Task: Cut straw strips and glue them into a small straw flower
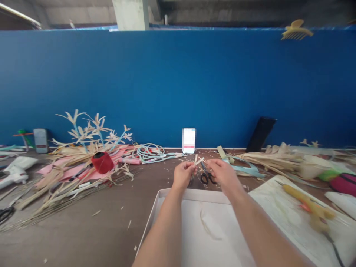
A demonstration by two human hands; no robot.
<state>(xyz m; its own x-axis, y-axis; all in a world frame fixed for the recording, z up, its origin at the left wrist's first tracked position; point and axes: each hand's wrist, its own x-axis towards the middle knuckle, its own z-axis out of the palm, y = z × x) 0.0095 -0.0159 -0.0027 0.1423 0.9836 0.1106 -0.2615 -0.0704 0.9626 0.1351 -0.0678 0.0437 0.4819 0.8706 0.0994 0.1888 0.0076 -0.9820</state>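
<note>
My left hand [184,174] is closed in a pinch on pale, narrow strips [197,161] like dried husk, which cross between the two hands. Facing it, my right hand [221,171] is also pinched, with its fingertips at the thin right end of these strips. Just behind and between the hands, black-handled scissors [205,178] lie on the table, partly covered by my right hand. Below my forearms is a shallow white box or lid [164,193], and one thin, curved, pale strand [206,227] lies inside it.
A lit phone [189,141] leans on the blue partition [178,85]. To the left are husk-like flowers [83,133], a red speaker-like object [102,162] and a coiled cable [150,152]. A yellow glue gun [311,205] rests on a white sheet [275,207] at right.
</note>
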